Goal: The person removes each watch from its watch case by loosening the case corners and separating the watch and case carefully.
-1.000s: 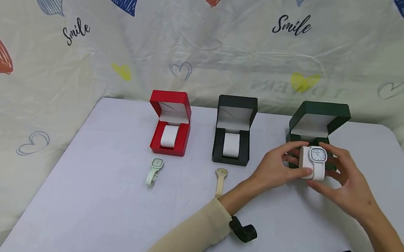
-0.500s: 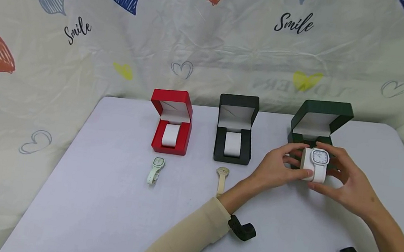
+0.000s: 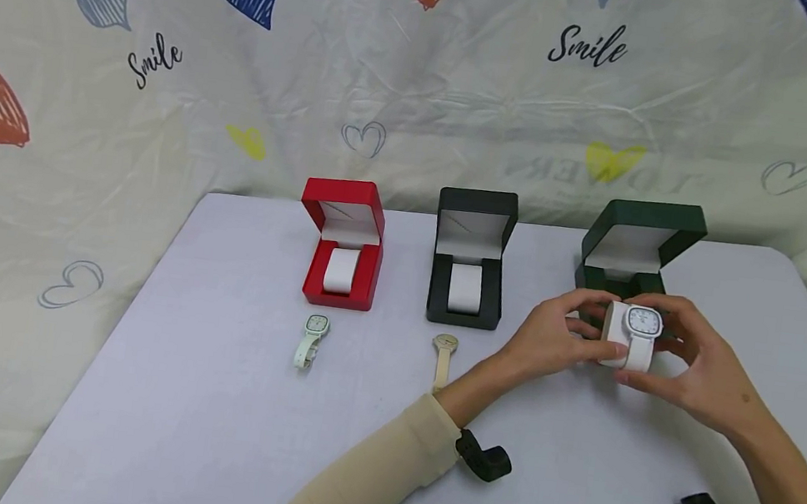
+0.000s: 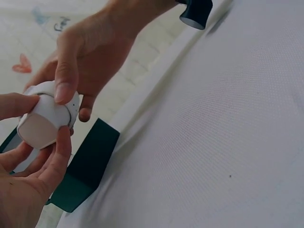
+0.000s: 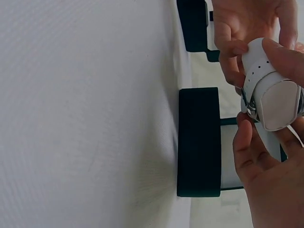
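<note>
A white wristwatch (image 3: 643,322) is wrapped round a white watch cushion (image 3: 616,337) in front of the open green watch box (image 3: 645,217). My left hand (image 3: 552,331) grips the cushion's left side, thumb in front and fingers behind. On the right side my right hand (image 3: 709,372) holds the watch and cushion, thumb low and fingertips at the top. In the right wrist view the strap (image 5: 262,71) with its punched holes and metal buckle (image 5: 251,111) shows round the cushion. Beyond the hands, the lower part of the green box is partly hidden.
An open red watch box (image 3: 365,277) and an open black watch box (image 3: 492,296) stand to the left, each with a white cushion inside. A pale green watch (image 3: 313,340) lies before the red box, a beige watch (image 3: 443,358) before the black one, partly behind the left forearm.
Both hands have brought the cushion and white watch slightly toward me and to the right, a little farther from the green box. The right fingertips have come lower. The boxes and other watches stay put.
</note>
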Motion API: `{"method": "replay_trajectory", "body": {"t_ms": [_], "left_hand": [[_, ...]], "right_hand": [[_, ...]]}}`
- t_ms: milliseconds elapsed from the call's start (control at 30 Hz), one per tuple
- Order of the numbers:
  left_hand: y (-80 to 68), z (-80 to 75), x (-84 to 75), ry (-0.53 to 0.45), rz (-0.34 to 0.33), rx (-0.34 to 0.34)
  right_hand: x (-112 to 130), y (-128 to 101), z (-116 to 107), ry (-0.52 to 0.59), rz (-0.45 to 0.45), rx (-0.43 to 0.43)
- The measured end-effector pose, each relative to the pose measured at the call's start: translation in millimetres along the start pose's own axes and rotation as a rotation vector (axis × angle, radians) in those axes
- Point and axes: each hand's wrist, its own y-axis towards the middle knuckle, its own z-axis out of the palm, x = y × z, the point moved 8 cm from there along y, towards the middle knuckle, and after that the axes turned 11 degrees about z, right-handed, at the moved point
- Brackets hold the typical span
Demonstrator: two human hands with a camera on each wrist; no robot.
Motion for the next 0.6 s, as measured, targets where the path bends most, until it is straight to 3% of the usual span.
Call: {"method": "replay_trajectory", "body": {"t_ms": [600], "left_hand": [[-1.0, -1.7, 1.0, -0.027, -0.014, -0.002]], "right_hand": [[-4.2, -0.9, 3.8, -0.011, 0.003, -0.021]]}}
